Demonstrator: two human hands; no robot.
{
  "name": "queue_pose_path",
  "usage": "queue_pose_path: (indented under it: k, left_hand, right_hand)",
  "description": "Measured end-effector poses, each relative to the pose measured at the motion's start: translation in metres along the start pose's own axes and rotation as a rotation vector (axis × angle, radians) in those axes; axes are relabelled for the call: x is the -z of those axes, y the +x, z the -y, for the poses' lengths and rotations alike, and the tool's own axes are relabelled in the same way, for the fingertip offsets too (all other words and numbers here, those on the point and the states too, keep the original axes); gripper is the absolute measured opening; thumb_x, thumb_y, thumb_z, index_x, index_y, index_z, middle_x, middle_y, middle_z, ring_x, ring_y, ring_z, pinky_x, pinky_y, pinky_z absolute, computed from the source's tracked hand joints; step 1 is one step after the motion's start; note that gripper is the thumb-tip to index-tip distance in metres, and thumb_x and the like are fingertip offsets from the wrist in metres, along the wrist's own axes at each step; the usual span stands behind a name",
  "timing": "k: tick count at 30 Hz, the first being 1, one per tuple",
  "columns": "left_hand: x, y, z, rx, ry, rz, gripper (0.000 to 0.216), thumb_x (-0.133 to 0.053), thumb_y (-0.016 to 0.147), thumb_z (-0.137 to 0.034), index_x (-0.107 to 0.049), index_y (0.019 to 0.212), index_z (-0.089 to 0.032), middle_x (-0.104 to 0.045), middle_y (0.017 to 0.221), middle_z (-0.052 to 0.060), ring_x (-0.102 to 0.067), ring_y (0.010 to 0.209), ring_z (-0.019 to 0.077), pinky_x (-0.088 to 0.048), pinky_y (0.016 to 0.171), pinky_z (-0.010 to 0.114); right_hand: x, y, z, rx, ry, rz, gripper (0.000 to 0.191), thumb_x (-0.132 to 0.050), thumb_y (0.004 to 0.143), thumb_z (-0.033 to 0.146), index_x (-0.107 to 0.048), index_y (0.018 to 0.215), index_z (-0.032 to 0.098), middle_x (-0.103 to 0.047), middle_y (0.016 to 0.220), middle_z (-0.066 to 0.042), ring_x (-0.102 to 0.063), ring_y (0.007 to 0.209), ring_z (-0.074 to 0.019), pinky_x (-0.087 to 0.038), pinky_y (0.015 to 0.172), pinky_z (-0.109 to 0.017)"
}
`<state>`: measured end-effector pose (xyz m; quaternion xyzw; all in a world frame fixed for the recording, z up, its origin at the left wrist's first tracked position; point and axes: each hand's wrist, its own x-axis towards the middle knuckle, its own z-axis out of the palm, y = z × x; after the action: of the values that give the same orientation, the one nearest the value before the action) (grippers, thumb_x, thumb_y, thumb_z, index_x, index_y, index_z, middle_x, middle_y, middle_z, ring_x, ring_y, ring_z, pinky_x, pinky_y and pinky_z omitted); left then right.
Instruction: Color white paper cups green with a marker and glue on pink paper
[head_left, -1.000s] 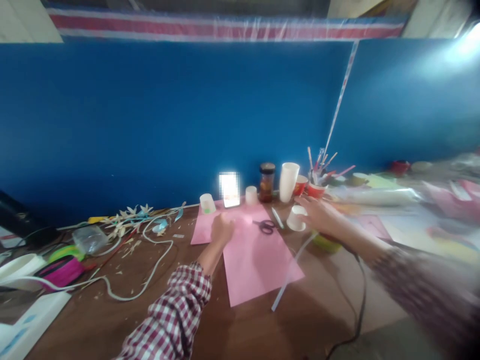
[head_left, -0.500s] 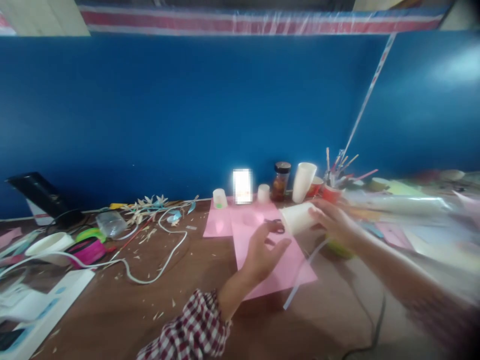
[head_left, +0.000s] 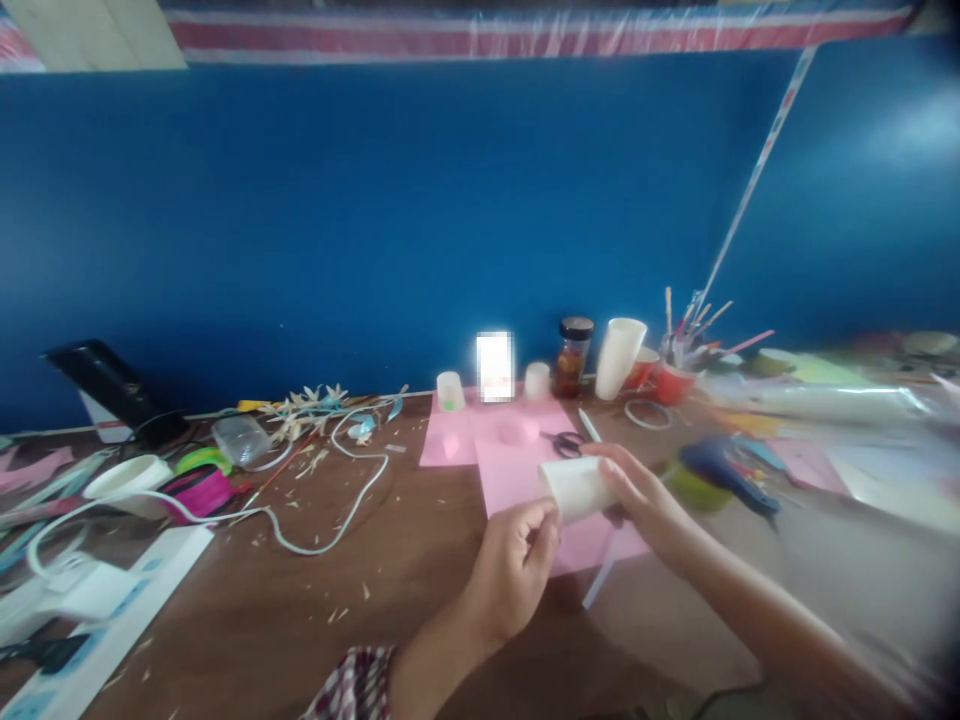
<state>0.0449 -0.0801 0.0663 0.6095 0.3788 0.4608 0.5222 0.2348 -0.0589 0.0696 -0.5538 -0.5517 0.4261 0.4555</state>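
Observation:
My right hand (head_left: 641,497) grips a white paper cup (head_left: 576,490) near one end. The cup lies on its side in the air over a pink sheet (head_left: 502,480). Against the cup's left end, my left hand (head_left: 510,570) is closed, thumb and fingers pressed together at the rim. Whatever is between those fingers is hidden. Just beyond the cup lie dark-handled scissors (head_left: 568,443) and a slim white pen-like stick (head_left: 589,425). A narrow pale strip (head_left: 600,582) pokes out below the cup.
Two small white cups (head_left: 449,391) and a dark-lidded jar (head_left: 574,358) stand along the blue wall, beside a tall white cup (head_left: 620,358). A blue glue gun (head_left: 729,474) is at right. Leftward are a white cable (head_left: 330,550), tape rolls (head_left: 199,492) and a power strip (head_left: 142,610).
My left hand has closed from open fingers and come up to the cup's end. My right hand has brought the cup lower and nearer. The glue gun now shows clear of the right arm.

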Motion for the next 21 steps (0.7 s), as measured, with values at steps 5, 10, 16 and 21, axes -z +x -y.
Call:
queue_pose_path:
  k: [5, 10, 16, 21]
  left_hand:
    - [0.0010, -0.0042, -0.0014, -0.031, 0.065, 0.010, 0.028, -0.060, 0.083, -0.041, -0.067, 0.068, -0.019, -0.060, 0.063, 0.003, -0.053, 0.064, 0.0175, -0.040, 0.060, 0.024]
    - [0.0011, -0.0053, -0.0020, -0.050, 0.098, 0.040, 0.025, -0.059, 0.084, -0.037, -0.069, 0.070, -0.019, -0.063, 0.066, 0.004, -0.056, 0.064, 0.0177, -0.039, 0.061, 0.023]
    - [0.0016, -0.0046, -0.0014, -0.044, 0.073, 0.041, 0.025, -0.060, 0.084, -0.038, -0.069, 0.071, -0.019, -0.066, 0.068, 0.005, -0.057, 0.064, 0.0182, -0.041, 0.061, 0.024]
    - [0.0012, -0.0058, -0.0036, -0.018, 0.066, 0.048, 0.027, -0.058, 0.086, -0.038, -0.069, 0.072, -0.017, -0.065, 0.068, 0.004, -0.057, 0.064, 0.0170, -0.041, 0.061, 0.023]
  right_hand:
    - [-0.0013, -0.0074, 0.0077, -0.018, -0.078, -0.022, 0.059, -0.045, 0.080, 0.069, -0.060, 0.108, 0.019, -0.047, 0.053, 0.005, -0.045, 0.043, -0.0131, -0.037, 0.043, -0.026]
    - [0.0023, -0.0089, 0.0048, -0.009, -0.052, -0.030, 0.060, -0.043, 0.084, 0.068, -0.061, 0.111, 0.018, -0.052, 0.060, 0.003, -0.047, 0.045, -0.0119, -0.037, 0.043, -0.024]
    - [0.0046, -0.0088, 0.0013, -0.022, 0.022, -0.004, 0.056, -0.044, 0.086, 0.066, -0.062, 0.107, 0.017, -0.049, 0.058, 0.005, -0.045, 0.043, -0.0102, -0.034, 0.039, -0.022]
    - [0.0047, -0.0106, 0.0004, -0.016, -0.009, -0.008, 0.057, -0.045, 0.085, 0.067, -0.062, 0.105, 0.016, -0.049, 0.054, 0.005, -0.045, 0.041, -0.0105, -0.033, 0.039, -0.022]
